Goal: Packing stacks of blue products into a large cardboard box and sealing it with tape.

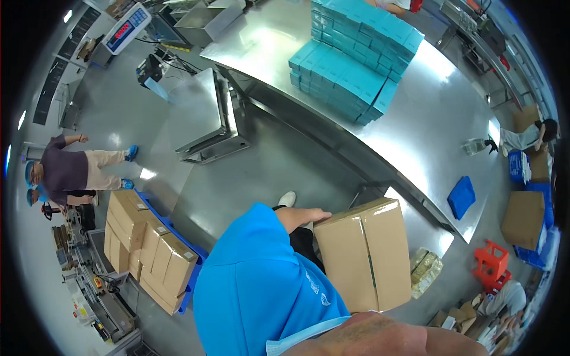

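Cardboard box: brown carton (pixel 363 255), taped along the middle seam, carried against the person's front, just off the near edge of the steel table (pixel 427 118).
Left hand: left hand (pixel 306 216) sits on the box's upper left corner, fingers curled over the edge and gripping it; blue sleeve runs down from it.
Right hand: can't find it, looks like it's hidden under or behind the box, so no idea what the fingers are doing. Only a bare forearm (pixel 380 338) shows at the bottom edge.
Table stuff: big block of teal boxes (pixel 350 59) stacked on the far part of the table, well apart from the carton. A folded blue cloth (pixel 461 197) lies near the table's right end, a clear plastic bottle (pixel 475 146) further along.
Floor, left: more brown cartons (pixel 148 249) piled on a blue pallet (pixel 196 261), a metal platform scale (pixel 199 115) with its display (pixel 126 28) beyond.
Floor, right: red crate (pixel 490 261), plus a wrapped bundle (pixel 426 272) just beside the carton.
People: one person in a purple top (pixel 65 172) standing far left.
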`<state>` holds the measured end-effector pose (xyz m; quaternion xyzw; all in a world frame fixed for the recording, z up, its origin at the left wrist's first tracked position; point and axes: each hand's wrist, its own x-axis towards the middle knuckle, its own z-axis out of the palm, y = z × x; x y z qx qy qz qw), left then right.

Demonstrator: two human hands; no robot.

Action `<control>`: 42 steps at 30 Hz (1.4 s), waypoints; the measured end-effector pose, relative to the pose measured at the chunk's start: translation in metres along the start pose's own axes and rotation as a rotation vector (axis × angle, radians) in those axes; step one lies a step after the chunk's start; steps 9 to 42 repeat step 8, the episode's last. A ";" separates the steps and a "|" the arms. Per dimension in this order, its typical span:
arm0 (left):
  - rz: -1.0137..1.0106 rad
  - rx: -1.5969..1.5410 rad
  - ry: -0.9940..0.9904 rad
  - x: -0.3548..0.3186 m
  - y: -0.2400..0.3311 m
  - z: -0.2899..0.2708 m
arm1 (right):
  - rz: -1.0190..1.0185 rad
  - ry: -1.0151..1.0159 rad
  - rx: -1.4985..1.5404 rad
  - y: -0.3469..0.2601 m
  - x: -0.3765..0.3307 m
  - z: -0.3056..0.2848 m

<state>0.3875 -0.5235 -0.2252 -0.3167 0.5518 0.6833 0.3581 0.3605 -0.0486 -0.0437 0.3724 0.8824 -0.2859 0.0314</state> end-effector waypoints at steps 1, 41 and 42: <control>-0.050 0.043 0.021 0.006 0.000 -0.002 | -0.004 0.008 0.040 -0.001 0.007 -0.002; -0.231 -0.013 0.023 0.043 0.026 0.020 | -0.285 -0.109 0.244 0.027 0.142 0.006; -0.231 -0.013 0.023 0.043 0.026 0.020 | -0.285 -0.109 0.244 0.027 0.142 0.006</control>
